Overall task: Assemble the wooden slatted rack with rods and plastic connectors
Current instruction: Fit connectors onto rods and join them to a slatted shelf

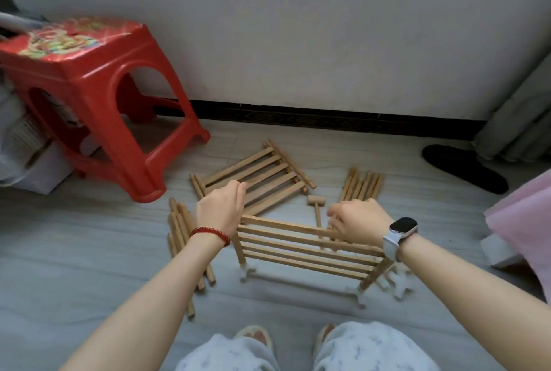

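Floor, items before me:

1. Slatted shelf panel, wooden, raised off the floor on short legs; white plastic connectors at the leg feet, front left and front right. It stands just ahead of my knees.
2. My left hand, red bead bracelet at the wrist, sits at the panel's far left corner with fingers curled; whether it actually grips the wood I cannot tell.
3. My right hand, white-strapped watch on the wrist, fingers bent down onto the far rail near the right end, thumb side blurred; a firm clamp cannot be confirmed. The two hands are well apart, one at each end of the panel.
4. Second slatted panel, lying flat on the floor beyond the first, turned at an angle.
5. Bundle of wooden rods, lying on the floor left of the panel, partly under my left forearm.
6. Second group of rods, on the floor at the far right, beyond my right hand.
7. Small wooden mallet, flat on the floor between the two panels.
8. Red plastic stool, far left, near the wall.
9. Black slipper, far right, by the curtain
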Motion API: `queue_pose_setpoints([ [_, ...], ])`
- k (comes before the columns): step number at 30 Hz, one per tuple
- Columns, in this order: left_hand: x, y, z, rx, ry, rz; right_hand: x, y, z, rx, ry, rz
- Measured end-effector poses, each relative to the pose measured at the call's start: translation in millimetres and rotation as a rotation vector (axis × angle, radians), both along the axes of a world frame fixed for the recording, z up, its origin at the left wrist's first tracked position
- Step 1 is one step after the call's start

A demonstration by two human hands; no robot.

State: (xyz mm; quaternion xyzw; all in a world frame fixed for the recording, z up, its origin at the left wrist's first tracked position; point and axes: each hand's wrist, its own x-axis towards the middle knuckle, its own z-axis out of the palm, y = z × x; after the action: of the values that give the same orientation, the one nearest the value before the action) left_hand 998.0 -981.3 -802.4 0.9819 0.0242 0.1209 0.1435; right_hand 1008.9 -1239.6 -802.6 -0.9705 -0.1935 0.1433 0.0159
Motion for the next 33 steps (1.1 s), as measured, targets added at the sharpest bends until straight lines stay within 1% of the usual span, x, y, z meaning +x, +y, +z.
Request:
queue_pose_setpoints([
  [2, -4.1, -4.3, -3.3, 0.182, -0.105, -0.139, -4.6, -31.7, 5.0, -0.063, -0.094, -0.089],
  [4, -5.4, -9.6, -6.5, 0.365, -0.169, -0.158, -14.3, -57.7, 1.4, -0.058, -0.135, -0.204],
  [6, -1.0, -18.7, -8.3, 0.443, -0.142, -0.162, -23.6, -70.2, -8.6, 0.055, -0.064, -0.319],
  [7, 2.1, -24.6, -9.0, 0.464, -0.12, -0.203, -26.8, -72.0, -15.7, 0.147, -0.022, -0.361],
  [9, 6.7, -41.6, -14.9, 0.455, -0.03, -0.351, -27.6, -71.1, -27.9, 0.319, -0.044, -0.406],
  [12, 13.5, -73.2, -35.9, 0.326, 0.212, -0.564, -20.4, -59.4, -34.9, 0.457, -0.129, -0.37],
  [14, 19.4, -94.9, -52.5, 0.375, 0.327, -0.652, -14.5, -52.1, -40.6, 0.524, -0.133, -0.332],
  [16, 29.6, -109.2, -63.3, 0.423, 0.335, -0.681, -7.8, -49.2, -43.4, 0.672, -0.115, -0.347],
  [17, 36.0, -112.5, -66.2, 0.415, 0.299, -0.678, -3.6, -49.4, -44.1, 0.807, -0.097, -0.395],
  [19, 50.4, -117.4, -73.2, 0.373, 0.226, -0.675, 7.7, -58.7, -51.3, 1.159, -0.064, -0.598],
  [20, 56.9, -118.0, -76.7, 0.345, 0.199, -0.666, 13.5, -66.8, -58.8, 1.275, -0.084, -0.724],
  [21, 63.0, -118.4, -80.4, 0.323, 0.187, -0.653, 18.7, -76.8, -69.8, 1.301, -0.12, -0.836],
  [22, 69.9, -119.4, -85.8, 0.302, 0.18, -0.639, 23.1, -88.9, -86.2, 1.21, -0.149, -0.914],
  [23, 76.1, -119.8, -91.2, 0.278, 0.166, -0.627, 25.1, -101.8, -105.0, 1.035, -0.148, -0.936],
  [24, 80.6, -119.8, -94.7, 0.253, 0.147, -0.613, 24.0, -113.9, -125.0, 0.817, -0.104, -0.904],
  [26, 88.0, -120.2, -101.4, 0.227, 0.111, -0.592, 17.7, -133.7, -168.9, 0.411, 0.098, -0.731],
  [28, 92.4, -118.7, -105.7, 0.208, 0.072, -0.588, 6.7, -138.8, -203.9, 0.12, 0.297, -0.556],
  [29, 93.2, -117.8, -107.6, 0.199, 0.058, -0.586, 1.8, -137.0, -217.3, 0.032, 0.33, -0.507],
  [30, 93.1, -116.6, -108.6, 0.196, 0.051, -0.579, -1.8, -134.6, -226.9, -0.015, 0.318, -0.496],
  [33, 91.2, -112.2, -111.5, 0.174, 0.055, -0.534, -5.1, -126.3, -243.1, -0.007, 0.208, -0.57],
])
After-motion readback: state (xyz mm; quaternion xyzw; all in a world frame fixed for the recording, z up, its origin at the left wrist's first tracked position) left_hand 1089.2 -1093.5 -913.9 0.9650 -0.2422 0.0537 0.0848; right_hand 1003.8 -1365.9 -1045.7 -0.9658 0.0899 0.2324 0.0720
